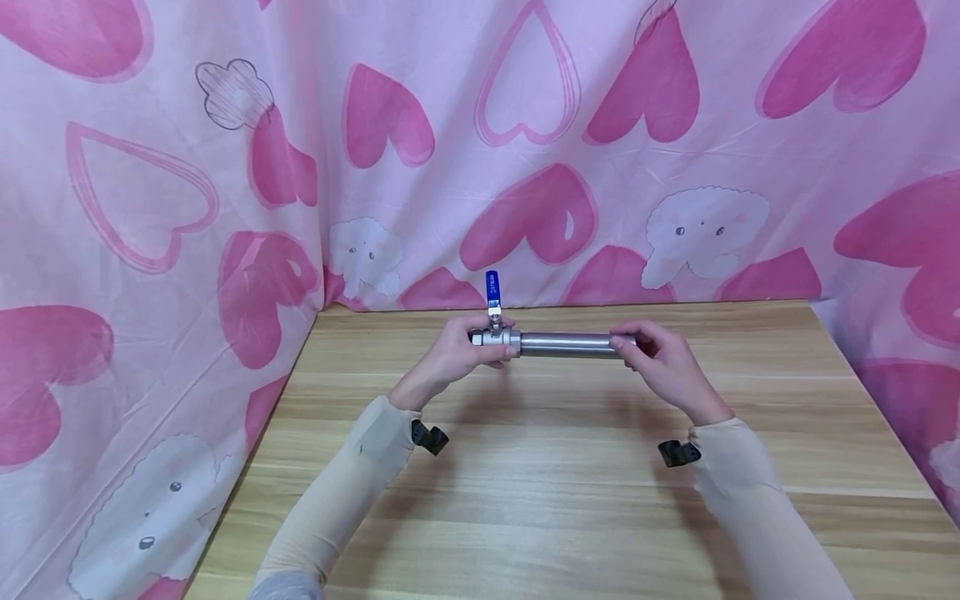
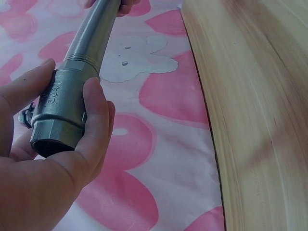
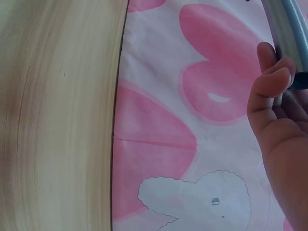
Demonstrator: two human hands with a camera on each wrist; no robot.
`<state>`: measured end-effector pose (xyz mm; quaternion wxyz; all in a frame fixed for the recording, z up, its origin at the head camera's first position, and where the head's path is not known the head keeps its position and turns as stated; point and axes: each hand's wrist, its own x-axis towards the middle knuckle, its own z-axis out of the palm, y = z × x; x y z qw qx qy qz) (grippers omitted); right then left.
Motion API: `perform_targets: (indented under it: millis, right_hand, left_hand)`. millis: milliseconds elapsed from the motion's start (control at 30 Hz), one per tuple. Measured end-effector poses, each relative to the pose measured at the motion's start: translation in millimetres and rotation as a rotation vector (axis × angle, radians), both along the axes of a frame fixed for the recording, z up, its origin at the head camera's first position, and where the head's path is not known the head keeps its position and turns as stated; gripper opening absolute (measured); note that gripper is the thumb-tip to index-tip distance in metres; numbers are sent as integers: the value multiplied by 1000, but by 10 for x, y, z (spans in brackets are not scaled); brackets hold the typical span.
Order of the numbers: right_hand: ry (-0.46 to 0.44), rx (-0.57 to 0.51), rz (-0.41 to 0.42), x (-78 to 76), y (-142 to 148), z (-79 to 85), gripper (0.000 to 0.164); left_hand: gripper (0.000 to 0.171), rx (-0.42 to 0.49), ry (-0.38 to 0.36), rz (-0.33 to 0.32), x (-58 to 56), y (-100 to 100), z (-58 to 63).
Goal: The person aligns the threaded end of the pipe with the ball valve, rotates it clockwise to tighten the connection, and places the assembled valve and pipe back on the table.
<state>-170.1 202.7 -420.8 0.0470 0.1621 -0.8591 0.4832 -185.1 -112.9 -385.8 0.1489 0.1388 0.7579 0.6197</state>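
A steel ball valve [image 1: 492,337] with an upright blue lever handle [image 1: 492,287] is joined to a straight metal pipe [image 1: 566,343]. My left hand [image 1: 462,350] grips the valve body, thumb and fingers on opposite sides. In the left wrist view, raised "304" lettering shows on the valve body [image 2: 58,98], and its near end is open. At the pipe's other end, my right hand [image 1: 663,362] pinches it between thumb and fingers. The right wrist view shows the pipe's dark end [image 3: 301,80] by the curled fingers. The assembly is held level above the table.
A wood-grain table [image 1: 540,500] spreads below both hands. Pink curtains [image 1: 450,192] with hearts and white cartoon figures hang along its back and sides. Small black cameras [image 1: 430,437] sit on both wrists over beige sleeves.
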Motion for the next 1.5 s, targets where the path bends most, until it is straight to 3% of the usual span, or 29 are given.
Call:
perform_targets:
  millis: [467,767,1500]
  right_hand:
    - [-11,-12,6,0,-10,24,30]
    - [-13,-86,48,18,-24,-1,45]
    - [51,-74,33,42,-45,14,40]
  left_hand:
    - [39,1,2,4,-10,9,13]
    - [43,-18,-2,11,-2,-5,15]
    - [42,-9,-6,12,6,-29,-6]
